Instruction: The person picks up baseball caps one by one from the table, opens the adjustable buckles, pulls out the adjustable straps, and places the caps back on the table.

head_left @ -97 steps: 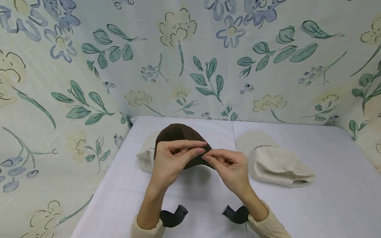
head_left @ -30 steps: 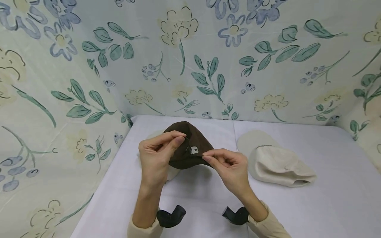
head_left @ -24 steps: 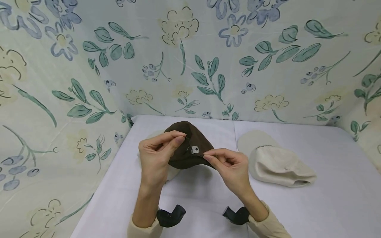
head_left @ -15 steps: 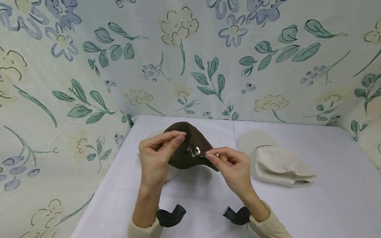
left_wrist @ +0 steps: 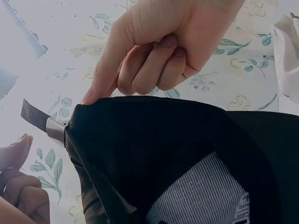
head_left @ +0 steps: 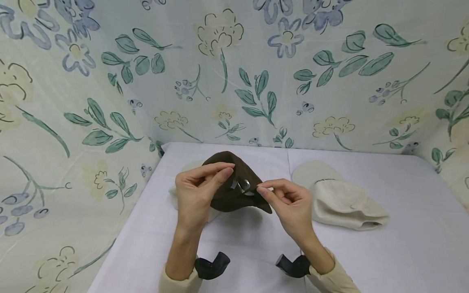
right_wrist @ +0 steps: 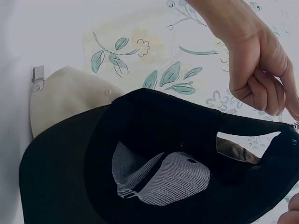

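- Cap [head_left: 231, 203], dark brown, off the surface, held up between two bare hands, underside and inner side partly showing.
- Left grip [head_left: 196, 193]: narrow, thumb and forefinger pinched together at the cap's back edge; exactly what sits between the tips, cannot tell.
- Right grip [head_left: 293, 205]: also narrow, pinching the cap's back edge just right of the metal fitting. Other fingers folded in towards the palm.
- Metal buckle [head_left: 244, 186], shiny, between the two grips, just beside the right fingertips; dark strap tail [left_wrist: 35, 114] sticking out past it in the left wrist view.
- White mesh [right_wrist: 177, 179] visible inside the crown, below the grips.
- Full cream cap [head_left: 348, 203] lying right of the right grip, well apart from it, brim away from the person.
- Second cream cap [right_wrist: 70, 100] behind and below the left grip, partly covered by hand and brown brim in the head view.
- White-covered surface [head_left: 421, 195] beneath both grips; flowered cloth [head_left: 205, 106] hanging beyond them.
- Black wrist pieces [head_left: 212, 266] behind each grip, at the beige cuffs [head_left: 179, 283].
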`<state>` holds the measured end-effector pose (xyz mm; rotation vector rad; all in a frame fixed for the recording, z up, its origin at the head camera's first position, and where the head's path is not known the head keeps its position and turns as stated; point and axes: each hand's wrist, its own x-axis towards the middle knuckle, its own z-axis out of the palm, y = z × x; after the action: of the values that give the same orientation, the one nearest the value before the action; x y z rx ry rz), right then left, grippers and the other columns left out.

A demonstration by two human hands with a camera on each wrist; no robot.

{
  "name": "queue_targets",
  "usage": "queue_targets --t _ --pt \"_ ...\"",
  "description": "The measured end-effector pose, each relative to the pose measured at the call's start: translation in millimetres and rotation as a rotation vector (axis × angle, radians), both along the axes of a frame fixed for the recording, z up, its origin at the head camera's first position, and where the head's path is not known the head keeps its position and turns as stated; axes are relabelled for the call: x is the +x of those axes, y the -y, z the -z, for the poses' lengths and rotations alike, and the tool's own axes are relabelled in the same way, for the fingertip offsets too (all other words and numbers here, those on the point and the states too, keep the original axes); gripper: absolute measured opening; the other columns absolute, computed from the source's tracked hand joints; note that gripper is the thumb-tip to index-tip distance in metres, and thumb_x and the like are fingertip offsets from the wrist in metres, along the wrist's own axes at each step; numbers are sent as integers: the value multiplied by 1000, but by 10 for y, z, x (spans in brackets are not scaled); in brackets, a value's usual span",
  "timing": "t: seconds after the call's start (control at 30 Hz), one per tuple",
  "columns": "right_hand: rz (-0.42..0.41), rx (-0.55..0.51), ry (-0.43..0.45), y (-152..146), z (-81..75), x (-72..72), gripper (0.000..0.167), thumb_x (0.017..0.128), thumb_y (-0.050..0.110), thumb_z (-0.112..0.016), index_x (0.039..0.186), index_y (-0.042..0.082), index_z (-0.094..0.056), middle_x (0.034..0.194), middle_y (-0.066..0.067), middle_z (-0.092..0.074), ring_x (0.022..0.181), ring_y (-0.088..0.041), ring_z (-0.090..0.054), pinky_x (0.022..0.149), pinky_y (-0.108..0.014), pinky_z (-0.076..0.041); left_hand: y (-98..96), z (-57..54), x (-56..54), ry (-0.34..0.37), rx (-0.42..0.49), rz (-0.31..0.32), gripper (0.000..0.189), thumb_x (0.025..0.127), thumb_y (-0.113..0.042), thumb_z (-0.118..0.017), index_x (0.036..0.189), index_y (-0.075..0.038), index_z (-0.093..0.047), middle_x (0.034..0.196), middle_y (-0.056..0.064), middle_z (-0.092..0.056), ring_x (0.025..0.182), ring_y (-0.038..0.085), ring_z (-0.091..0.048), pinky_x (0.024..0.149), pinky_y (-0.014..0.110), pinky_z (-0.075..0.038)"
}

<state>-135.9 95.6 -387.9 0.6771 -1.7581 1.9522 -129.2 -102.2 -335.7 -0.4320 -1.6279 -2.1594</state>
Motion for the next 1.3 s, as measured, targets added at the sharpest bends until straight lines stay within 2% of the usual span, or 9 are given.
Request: queue_targets --t 0.13,0.3,0.6,0.87,1.1,1.3 --pt "21 -45 -16 -25 -13 -14 20 83 -18 -74 93 -1 -78 54 4 -23 49 -11 -18 42 -27 -15 -15 8 -6 8 -35 3 20 84 1 -83 98 14 -76 49 2 -46 54 9 -19 51 26 -19" --pt "62 -91 -41 -58 -31 -41 21 82 -19 -73 91 -1 -78 53 5 -23 49 -10 -15 42 -27 -9 -46 22 -7 10 -99 3 16 85 0 -82 98 10 -78 49 -5 -40 52 9 -17 49 26 -16" --pt "92 -110 -93 -135 -69 -65 23 81 -22 -72 92 -2 -79 53 4 -24 50 -9 -15 43 -28 -7 -115 53 -11 -4 -154 27 15 86 -3 -83 99 3 -81 50 -1 -32 49 11 -17 47 27 -16" --pt "99 -107 -73 -160 -86 -76 19 82 -21 -73 92 -5 -78 53 4 -24 49 -9 -15 42 -28 -6 -173 103 -31 18 -199 11 14 87 -6 -83 100 -2 -83 50 7 -41 49 10 -20 45 25 -18" --pt "118 -133 -69 -166 -96 -92 17 84 -20 -71 90 -6 -77 54 4 -25 49 -9 -15 43 -29 -5 -210 127 -55 9 -209 15 13 87 -8 -84 99 -4 -83 50 0 -41 50 8 -23 45 24 -19" --pt "125 -159 -60 -189 -100 -95 15 84 -20 -71 90 -7 -76 53 4 -26 48 -9 -16 43 -29 -5 -223 146 -65 2 -213 16 13 87 -7 -84 99 -4 -83 50 1 -43 50 8 -22 45 23 -20"
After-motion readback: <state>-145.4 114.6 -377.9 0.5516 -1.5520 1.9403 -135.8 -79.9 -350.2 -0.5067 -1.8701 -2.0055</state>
